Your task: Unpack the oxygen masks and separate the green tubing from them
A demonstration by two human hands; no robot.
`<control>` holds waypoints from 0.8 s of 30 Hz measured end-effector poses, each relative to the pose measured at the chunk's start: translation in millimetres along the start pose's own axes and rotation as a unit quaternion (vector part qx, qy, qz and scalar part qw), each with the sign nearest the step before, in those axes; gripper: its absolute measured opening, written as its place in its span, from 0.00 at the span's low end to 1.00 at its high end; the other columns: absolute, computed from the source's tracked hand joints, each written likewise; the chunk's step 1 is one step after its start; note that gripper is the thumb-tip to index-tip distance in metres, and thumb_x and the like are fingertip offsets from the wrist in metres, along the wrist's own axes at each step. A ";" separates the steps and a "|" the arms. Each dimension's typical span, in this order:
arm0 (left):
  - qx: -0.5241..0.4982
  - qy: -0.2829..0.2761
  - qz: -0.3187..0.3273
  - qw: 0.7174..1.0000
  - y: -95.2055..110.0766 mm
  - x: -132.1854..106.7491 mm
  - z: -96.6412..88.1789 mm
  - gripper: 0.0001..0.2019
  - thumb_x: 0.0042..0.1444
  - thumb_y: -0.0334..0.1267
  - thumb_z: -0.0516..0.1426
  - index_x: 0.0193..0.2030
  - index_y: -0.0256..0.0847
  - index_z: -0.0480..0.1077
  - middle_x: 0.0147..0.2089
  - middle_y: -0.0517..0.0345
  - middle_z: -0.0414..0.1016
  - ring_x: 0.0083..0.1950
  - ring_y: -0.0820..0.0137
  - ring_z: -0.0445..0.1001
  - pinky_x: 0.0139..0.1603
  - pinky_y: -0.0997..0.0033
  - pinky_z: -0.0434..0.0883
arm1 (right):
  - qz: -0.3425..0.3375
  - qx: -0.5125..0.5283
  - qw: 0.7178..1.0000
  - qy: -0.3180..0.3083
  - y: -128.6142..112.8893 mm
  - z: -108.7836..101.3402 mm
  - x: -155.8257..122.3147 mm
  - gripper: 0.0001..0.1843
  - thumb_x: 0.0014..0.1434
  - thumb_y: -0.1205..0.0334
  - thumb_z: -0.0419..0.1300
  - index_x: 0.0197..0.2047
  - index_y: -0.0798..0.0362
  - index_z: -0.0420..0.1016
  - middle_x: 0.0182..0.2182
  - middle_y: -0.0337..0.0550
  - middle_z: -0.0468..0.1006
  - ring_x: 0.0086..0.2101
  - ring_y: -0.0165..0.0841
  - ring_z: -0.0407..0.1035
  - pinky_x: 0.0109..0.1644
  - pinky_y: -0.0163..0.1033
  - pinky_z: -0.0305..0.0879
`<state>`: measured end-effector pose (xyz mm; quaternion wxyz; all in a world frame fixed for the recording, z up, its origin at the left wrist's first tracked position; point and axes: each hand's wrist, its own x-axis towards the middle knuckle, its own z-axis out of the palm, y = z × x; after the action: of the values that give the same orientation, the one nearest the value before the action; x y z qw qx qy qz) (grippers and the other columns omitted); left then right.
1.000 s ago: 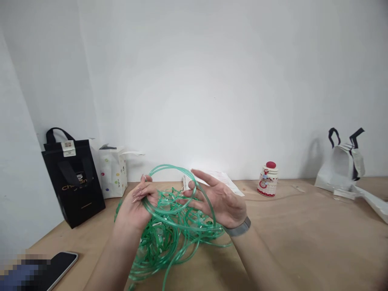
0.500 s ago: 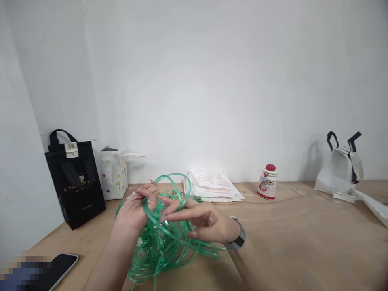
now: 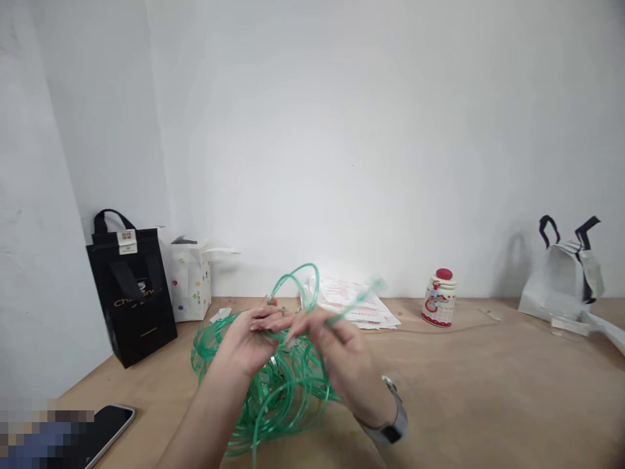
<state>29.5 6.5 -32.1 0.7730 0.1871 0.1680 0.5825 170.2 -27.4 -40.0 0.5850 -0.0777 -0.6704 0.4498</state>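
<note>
A tangled heap of clear green plastic tubing [image 3: 254, 430] lies on the table beneath both hands. My left hand [image 3: 254, 335] is closed around a strand of it, palm turned up. My right hand [image 3: 342, 352], slightly blurred, meets the left fingertips and pinches the same tubing. One loop of tube arches above the hands. A blurred free end sticks out to the upper right from my right hand. Fingers hide the exact spot where the strands cross. Some clear fittings show inside the heap.
A black bag [image 3: 134, 306] and a dotted white bag [image 3: 191, 286] stand at the left, with a phone [image 3: 110, 430] nearer. Behind the heap lie white printed packets [image 3: 361, 303]. A red-lidded jar [image 3: 439, 303] and a white bag with black handles [image 3: 556, 280] stand to the right.
My right hand has turned and closed on the tubing, its free end swinging up to the upper right. My left hand has moved slightly right. The whole view has shifted a little.
</note>
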 end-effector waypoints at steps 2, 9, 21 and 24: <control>0.019 -0.012 -0.016 1.000 -1.1 5.1 0.4 0.16 0.63 0.26 0.40 0.31 0.31 0.64 0.15 0.68 0.56 0.13 0.82 0.62 0.15 0.86 0.64 | 0.049 0.133 0.983 0.115 -1.8 -12.4 6.8 0.07 0.59 0.59 0.56 0.33 0.50 0.73 0.23 0.34 0.68 0.29 0.28 0.67 0.43 0.40 0.66; 0.210 -0.135 0.023 0.968 -2.1 -19.0 15.4 0.15 0.64 0.36 0.44 0.33 0.34 0.69 0.17 0.65 0.61 0.20 0.78 0.66 0.37 0.70 0.72 | 0.167 0.150 0.960 0.167 -24.2 -53.7 15.2 0.09 0.53 0.66 0.60 0.40 0.51 0.68 0.17 0.26 0.53 0.16 0.21 0.44 0.19 0.27 0.49; 0.359 -0.196 0.049 0.911 -15.3 -26.1 17.4 0.19 0.63 0.40 0.44 0.25 0.37 0.66 0.15 0.67 0.58 0.15 0.80 0.57 0.32 0.69 0.68 | 0.219 0.032 0.967 0.126 -42.1 -66.6 13.6 0.14 0.46 0.66 0.65 0.38 0.58 0.75 0.13 0.25 0.54 0.15 0.18 0.40 0.18 0.29 0.42; 0.343 -0.221 0.022 0.913 -24.2 -28.7 19.0 0.19 0.64 0.39 0.43 0.25 0.37 0.66 0.14 0.68 0.56 0.14 0.80 0.57 0.32 0.69 0.66 | 0.177 -0.009 0.962 0.209 -38.3 -65.2 15.6 0.16 0.41 0.68 0.65 0.38 0.58 0.74 0.15 0.26 0.58 0.14 0.17 0.41 0.17 0.29 0.40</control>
<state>51.2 -29.0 -26.1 0.6654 0.5685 0.1782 0.4497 237.3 -6.5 -8.0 0.6222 -0.2927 -0.5124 0.5143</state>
